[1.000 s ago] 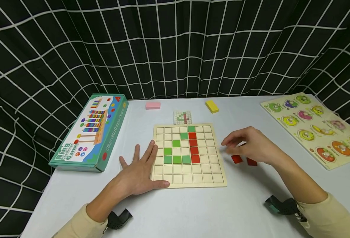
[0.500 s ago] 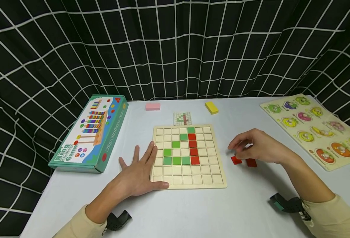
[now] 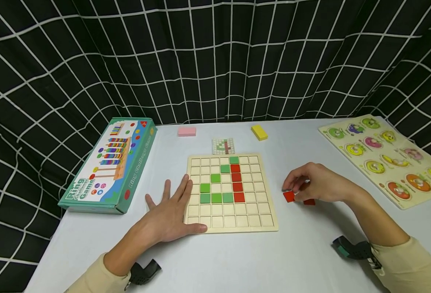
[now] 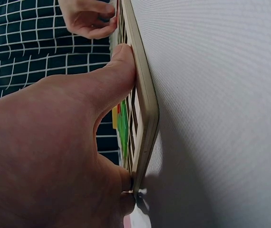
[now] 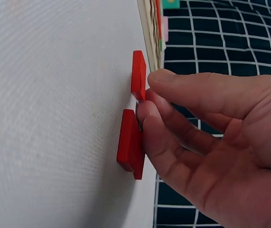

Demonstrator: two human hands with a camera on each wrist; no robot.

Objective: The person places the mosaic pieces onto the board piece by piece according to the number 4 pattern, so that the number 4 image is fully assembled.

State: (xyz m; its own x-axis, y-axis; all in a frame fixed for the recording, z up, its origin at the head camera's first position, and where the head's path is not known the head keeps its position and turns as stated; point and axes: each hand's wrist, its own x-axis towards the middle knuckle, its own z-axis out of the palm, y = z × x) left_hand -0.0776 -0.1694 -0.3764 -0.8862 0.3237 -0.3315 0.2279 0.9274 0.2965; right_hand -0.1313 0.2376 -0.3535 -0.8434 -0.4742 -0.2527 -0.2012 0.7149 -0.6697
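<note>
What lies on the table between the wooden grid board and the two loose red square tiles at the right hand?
Nothing: in the head view only bare white table separates the wooden grid board from the two red square tiles.

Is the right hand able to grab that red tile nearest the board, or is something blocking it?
Probably yes. The right hand already has its fingertips on the red tile, which lies flat on the white table beside the wooden board. Nothing sits between them; a second red tile lies beside it.

The far red tile (image 3: 309, 201) was partly hidden by the right hand (image 3: 316, 183), and the pattern card (image 3: 223, 145) was too small to be read.
</note>
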